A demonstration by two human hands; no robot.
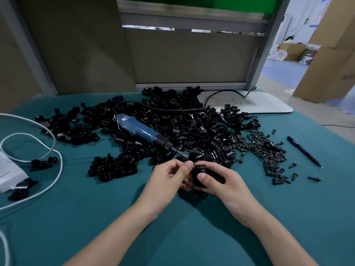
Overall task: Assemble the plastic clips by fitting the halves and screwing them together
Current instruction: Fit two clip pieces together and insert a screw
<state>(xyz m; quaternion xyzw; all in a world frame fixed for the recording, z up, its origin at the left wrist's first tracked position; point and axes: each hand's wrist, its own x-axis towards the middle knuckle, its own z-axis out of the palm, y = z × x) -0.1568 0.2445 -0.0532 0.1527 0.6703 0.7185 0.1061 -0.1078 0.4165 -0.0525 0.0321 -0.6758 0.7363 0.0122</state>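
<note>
Teal cloth covers the table (pixel 96 217), and a heap of black clip halves (pixel 201 127) spreads across its far half. Just nearer than the heap, the right hand (pixel 221 182) grips a black clip (pixel 199 174), thumb on top. The left hand (pixel 169 178) meets it from the left, thumb and forefinger pinching its edge and lower fingers curled beneath. A blue electric screwdriver (pixel 142 131) lies on the heap just beyond. Loose screws (pixel 269 150) lie to the right.

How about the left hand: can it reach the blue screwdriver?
Probably yes: the screwdriver lies uncovered on the clip pile just beyond the left hand, though that hand pinches the clip and must let go first.
</note>
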